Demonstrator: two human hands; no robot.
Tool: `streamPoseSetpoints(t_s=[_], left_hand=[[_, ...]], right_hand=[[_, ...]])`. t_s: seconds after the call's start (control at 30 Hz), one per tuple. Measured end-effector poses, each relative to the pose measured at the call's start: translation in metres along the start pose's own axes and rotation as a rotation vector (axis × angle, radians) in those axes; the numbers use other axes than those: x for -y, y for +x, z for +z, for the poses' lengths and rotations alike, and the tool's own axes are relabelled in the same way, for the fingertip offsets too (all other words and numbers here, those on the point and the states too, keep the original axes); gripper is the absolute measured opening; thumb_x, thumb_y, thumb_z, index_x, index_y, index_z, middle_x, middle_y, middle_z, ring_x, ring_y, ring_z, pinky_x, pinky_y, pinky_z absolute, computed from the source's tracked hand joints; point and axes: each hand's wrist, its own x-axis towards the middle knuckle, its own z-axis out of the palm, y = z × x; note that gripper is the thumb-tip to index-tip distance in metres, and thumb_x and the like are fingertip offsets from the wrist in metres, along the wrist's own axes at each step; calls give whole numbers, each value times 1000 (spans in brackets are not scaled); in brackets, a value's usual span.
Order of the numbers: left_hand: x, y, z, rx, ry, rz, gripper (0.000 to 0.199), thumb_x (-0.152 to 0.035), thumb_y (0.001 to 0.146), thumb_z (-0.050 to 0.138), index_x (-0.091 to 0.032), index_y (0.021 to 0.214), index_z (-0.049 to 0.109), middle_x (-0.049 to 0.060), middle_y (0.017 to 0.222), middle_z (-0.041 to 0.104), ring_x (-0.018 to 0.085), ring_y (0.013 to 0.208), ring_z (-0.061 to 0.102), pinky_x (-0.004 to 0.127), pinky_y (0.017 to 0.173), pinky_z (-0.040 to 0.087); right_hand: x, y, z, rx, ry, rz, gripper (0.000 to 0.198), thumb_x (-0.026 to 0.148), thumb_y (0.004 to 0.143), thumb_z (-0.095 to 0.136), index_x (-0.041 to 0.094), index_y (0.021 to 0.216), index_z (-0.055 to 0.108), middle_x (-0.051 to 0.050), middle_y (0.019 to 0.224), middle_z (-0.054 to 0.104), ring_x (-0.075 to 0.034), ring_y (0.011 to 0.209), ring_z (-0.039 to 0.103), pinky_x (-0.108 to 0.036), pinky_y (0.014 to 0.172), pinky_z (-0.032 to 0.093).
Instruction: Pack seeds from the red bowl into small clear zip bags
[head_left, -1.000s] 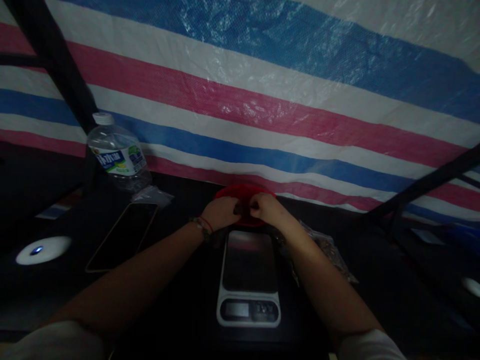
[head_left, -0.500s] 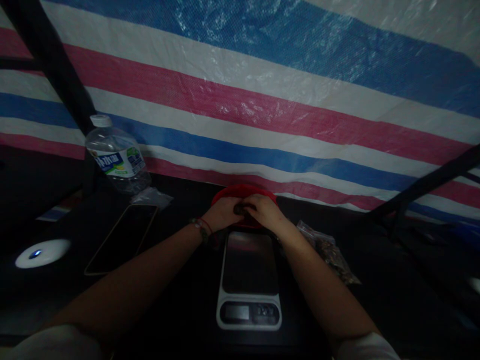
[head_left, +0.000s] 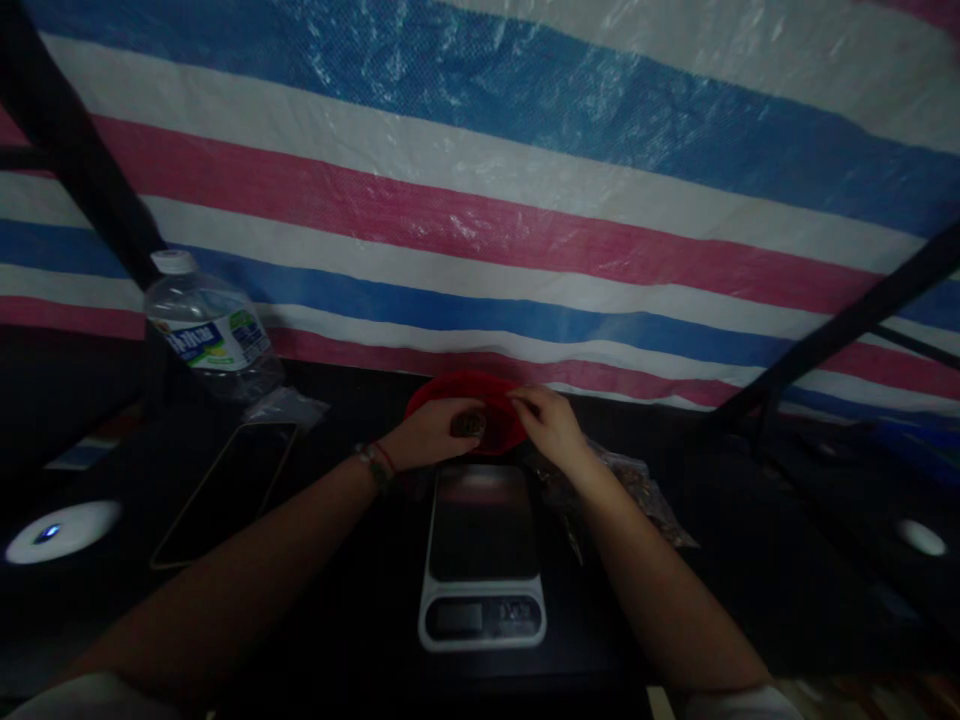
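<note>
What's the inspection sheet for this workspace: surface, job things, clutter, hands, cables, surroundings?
Surface: black table, dimly lit.
Job things: red bowl; scale on its near side; dark item, identity unclear.
Clutter: bottle, phone and white device at left; bag of brown pieces at right.
Hands: left hand holds the dark item at the bowl; right hand at the bowl's right side, grip unclear.
Cables: nothing seen.
Surroundings: striped sheet behind, black bars either side.

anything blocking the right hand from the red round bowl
Nothing visible: the right hand is over the right edge of the red round bowl. The white rectangular dark-topped scale lies nearer the wearer, out of the way.
</note>
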Motion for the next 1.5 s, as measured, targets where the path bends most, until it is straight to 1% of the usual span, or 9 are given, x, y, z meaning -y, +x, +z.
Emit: streamPoseSetpoints(t_s=[0.4,0.6,0.67,0.8,0.87,0.97,1.17,1.33,1.5], left_hand=[[-20,-30,23,170,71,58,50,-26,76,65,-16,124,58,8,115,66,21,101,62,33,89,48],[-36,-51,24,234,199,155,70,-35,71,73,-22,136,49,8,116,63,23,103,58,36,91,46],[-31,-55,14,170,213,178,69,-42,72,73,-20,134,51,10,121,61,24,109,55,37,95,44],[-2,-59,-18,19,300,145,32,-42,87,56,-16,102,68,8,103,68,21,100,60,35,92,44],[13,-55,-32,69,335,113,31,-43,86,56,-17,98,69,7,99,69,21,96,62,33,88,45],[26,-47,-44,227,357,118,42,-48,79,64,-20,110,67,8,111,67,23,104,60,35,92,44],[31,-51,-40,353,487,106,82,-57,57,78,-21,128,58,11,128,57,29,118,50,40,103,35],[32,-58,-30,371,571,55,88,-57,53,80,-27,131,54,9,133,49,31,121,44,41,103,32],[39,-54,-26,351,542,46,76,-54,53,82,-27,121,62,8,131,50,32,122,43,43,103,30]], right_hand=[[-3,-50,-6,-36,59,57,23,9,84,53,18,96,70,-7,92,68,-18,87,63,-32,81,49],[-10,-61,-3,-62,46,42,24,11,84,51,19,97,70,-7,93,68,-19,89,62,-33,83,49],[-14,-62,-2,-83,29,37,24,12,83,51,20,96,70,-7,92,68,-19,89,62,-34,83,49],[-19,-62,-2,-138,10,43,24,14,84,50,20,95,70,-7,91,69,-20,88,62,-34,82,50],[-20,-62,-1,-154,11,35,23,14,85,50,19,95,70,-7,91,69,-20,88,62,-34,82,50],[-21,-62,0,-150,8,23,24,15,85,49,20,96,70,-7,90,68,-20,88,62,-34,81,50],[-21,-65,-3,-138,-7,34,23,14,85,50,18,97,70,-7,90,68,-19,86,62,-33,80,50],[-13,-65,-6,-111,-17,30,22,14,86,50,18,96,69,-7,89,67,-19,85,62,-32,80,50],[-9,-66,-6,-88,-19,25,22,17,86,50,20,96,69,-6,89,67,-20,85,61,-33,80,49]])
